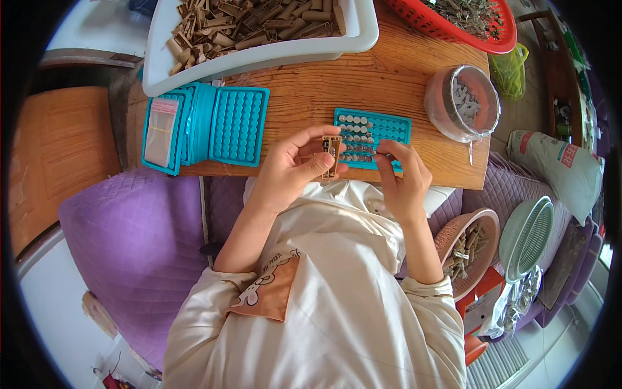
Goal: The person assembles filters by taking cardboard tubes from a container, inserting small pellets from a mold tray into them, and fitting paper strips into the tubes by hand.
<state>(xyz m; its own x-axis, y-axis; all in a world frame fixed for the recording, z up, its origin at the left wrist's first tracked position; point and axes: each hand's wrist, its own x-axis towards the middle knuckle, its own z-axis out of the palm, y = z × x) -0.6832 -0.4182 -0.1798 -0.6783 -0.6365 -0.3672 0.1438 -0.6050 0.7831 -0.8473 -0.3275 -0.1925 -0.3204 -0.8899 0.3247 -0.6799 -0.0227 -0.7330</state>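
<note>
Along the upper part of the head view, I observe a brown wood-grain table [298,84] that supports the listed items. At its far left side, I locate a white rectangular plastic tub [359,29] filled with loose tan-brown pieces [259,26]. At the far right corner is a red perforated plastic basket [453,32] of tangled, thin, dark and pale parts. Near the left edge, I identify a group of teal plastic trays [238,123] with rows of round pockets. Near the right edge is a clear round plastic tub [440,117] containing small grey pieces [463,100]. Between these, close to the near edge, one teal rectangular pocketed tray [396,123] lies flat. The left hand [288,165] is at its left side, thumb and fingers clamped on a tan-brown narrow open casing [332,159]; I see the casing upright, in front of the tray's left part. The right hand [405,178] is over the tray's right part, thumb and forefinger pointing at the pockets; I cannot tell whether the tips meet or hold anything. Silver round discs [353,128] occupy the tray's left pockets, in rows.
</note>
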